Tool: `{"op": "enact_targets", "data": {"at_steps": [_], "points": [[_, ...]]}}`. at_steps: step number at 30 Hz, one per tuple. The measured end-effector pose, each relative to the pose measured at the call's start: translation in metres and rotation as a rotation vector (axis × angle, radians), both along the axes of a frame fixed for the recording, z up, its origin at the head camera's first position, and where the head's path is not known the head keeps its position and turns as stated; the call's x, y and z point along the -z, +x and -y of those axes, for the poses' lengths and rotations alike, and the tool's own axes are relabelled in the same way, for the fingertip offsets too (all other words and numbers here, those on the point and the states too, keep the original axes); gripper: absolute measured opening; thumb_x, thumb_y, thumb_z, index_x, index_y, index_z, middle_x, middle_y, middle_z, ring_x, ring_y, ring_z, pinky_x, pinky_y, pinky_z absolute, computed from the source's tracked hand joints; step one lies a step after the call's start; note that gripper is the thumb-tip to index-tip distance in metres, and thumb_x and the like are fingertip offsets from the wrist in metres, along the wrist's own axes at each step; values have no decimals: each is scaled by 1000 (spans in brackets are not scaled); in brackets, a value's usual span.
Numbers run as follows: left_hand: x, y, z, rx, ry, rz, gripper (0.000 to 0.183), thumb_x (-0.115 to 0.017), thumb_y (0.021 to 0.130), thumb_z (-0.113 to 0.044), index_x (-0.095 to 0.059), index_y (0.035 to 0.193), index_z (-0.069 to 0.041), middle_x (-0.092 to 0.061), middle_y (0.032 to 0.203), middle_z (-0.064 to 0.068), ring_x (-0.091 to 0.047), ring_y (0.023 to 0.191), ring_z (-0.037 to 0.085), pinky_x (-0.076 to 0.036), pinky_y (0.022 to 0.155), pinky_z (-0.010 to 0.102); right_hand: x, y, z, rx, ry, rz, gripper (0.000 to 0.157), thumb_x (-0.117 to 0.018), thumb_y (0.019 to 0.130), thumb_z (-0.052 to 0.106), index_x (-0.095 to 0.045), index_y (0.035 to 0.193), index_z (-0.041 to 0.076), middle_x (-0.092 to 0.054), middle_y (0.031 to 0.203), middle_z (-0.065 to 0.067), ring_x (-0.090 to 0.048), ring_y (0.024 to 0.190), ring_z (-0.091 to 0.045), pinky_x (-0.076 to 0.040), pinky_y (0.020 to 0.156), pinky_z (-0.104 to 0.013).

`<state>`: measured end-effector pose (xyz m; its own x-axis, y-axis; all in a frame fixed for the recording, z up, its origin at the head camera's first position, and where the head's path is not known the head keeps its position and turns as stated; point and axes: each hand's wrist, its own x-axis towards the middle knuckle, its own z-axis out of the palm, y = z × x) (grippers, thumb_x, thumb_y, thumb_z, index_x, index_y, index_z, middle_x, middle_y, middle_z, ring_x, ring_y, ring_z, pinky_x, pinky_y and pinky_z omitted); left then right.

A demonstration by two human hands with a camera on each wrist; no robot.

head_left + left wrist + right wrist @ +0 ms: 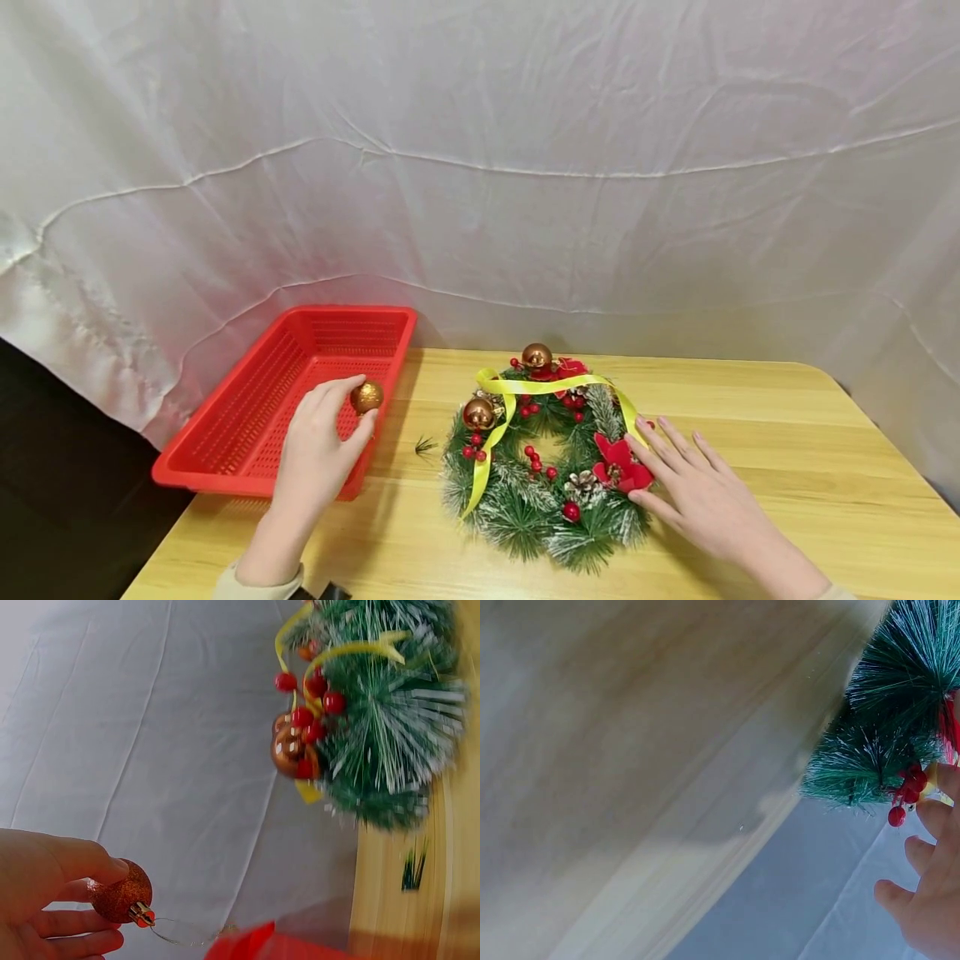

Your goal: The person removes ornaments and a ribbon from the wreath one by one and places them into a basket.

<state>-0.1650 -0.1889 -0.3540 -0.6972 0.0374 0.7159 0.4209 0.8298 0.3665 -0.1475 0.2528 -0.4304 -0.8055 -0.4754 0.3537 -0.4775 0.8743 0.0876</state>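
The left hand (318, 442) has its grip on a gold bauble (367, 397), pinching it between thumb and fingers; from the head view it hangs in front of the right wall of the red basket (206, 481), at the left edge of the desk (787, 417). The bauble looks light and rigid, probably hollow, and its glittery skin should slip less than a polished one; a hard squeeze could dent or crack it. The sides take a pinch well, leaving the metal cap (141, 915) and thin cord (180, 941) free. That cord lies near the basket's rim and could snag.

The right hand (705, 492) holds nothing firmly: its fingers spread loosely against the right side of the wreath (517, 525), by a red flower (621, 467). The wreath lies nearer the desk's far edge than its right corner, its needles seemingly springy.

A yellow ribbon (543, 387) crosses the wreath's far part and drapes down its left side, in the way there. Two shiny copper balls, one at the back (537, 357), one at the left, crowd that side too. A loose sprig (424, 446) lies between basket and wreath. Behind the desk's far edge hangs a pale curtain (525, 233).
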Motion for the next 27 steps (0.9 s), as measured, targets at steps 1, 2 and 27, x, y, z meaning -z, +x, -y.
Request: {"op": "enact_targets", "data": {"at_steps": [1, 2, 27], "points": [[0, 0, 3, -6, 4, 2, 41, -78, 74, -3, -65, 113, -2, -63, 104, 13, -55, 98, 31, -45, 83, 47, 0, 0, 0, 0, -1, 0, 66, -49, 93, 55, -43, 145, 14, -30, 153, -9, -5, 145, -21, 6, 115, -38], [-1, 1, 7, -13, 7, 3, 41, -77, 74, -2, -65, 113, -2, -63, 105, 13, -55, 98, 31, -45, 83, 47, 0, 0, 0, 0, -2, 0, 66, -49, 93, 55, -43, 145, 14, -30, 153, -9, -5, 145, -21, 6, 115, -38], [14, 4, 58, -156, 27, 180, 38, -73, 79, -4, -61, 115, 2, -59, 109, 22, -52, 101, 40, -42, 84, 56, 3, -2, -1, -5, -3, -9, 67, -50, 93, 55, -42, 145, 15, -29, 154, -8, -5, 145, -21, 5, 115, -38]]}}
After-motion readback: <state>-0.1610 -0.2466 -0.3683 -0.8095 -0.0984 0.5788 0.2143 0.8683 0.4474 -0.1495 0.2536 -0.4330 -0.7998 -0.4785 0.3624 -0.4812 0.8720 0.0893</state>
